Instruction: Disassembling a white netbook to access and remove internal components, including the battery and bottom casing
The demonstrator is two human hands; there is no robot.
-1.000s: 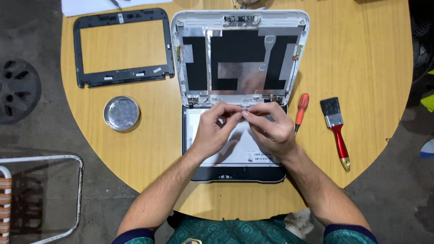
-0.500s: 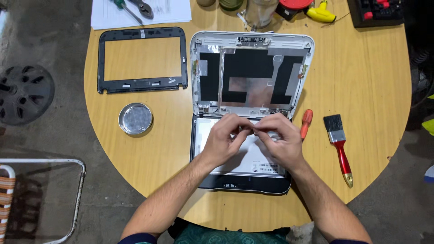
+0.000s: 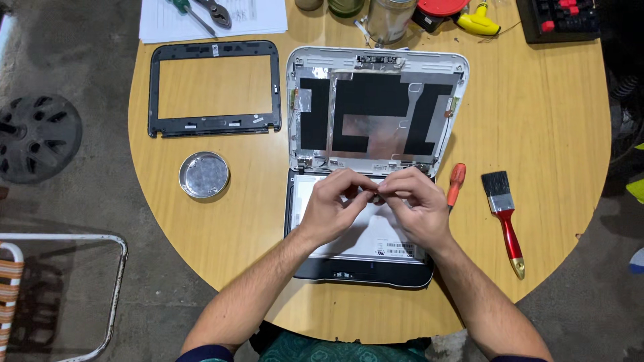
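Both hands meet over the middle of an opened laptop, fingertips pressed together at one spot. Left hand has its fingers curled narrow, thumb and forefinger pinching something small that is too tiny to make out; right hand is closed in the same way, its fingertips touching those of the left. Whether they grip a cable, a connector or a screw cannot be told.

Under the hands lies a pale screen panel, face down on the dark laptop base, near the close edge of the round wooden desk. Just beyond the hands the white lid shell lies open and flat, its inside lined with black patches and silver foil.

To the left of the lid lies a dark screen frame, apart from it. Nearer and left sits a small round metal dish. Right of the laptop, just beside it, lies an orange-handled screwdriver, and farther right a paintbrush with a red handle. At the far edge are a sheet of paper with pliers on it, a metal can and a yellow tool.
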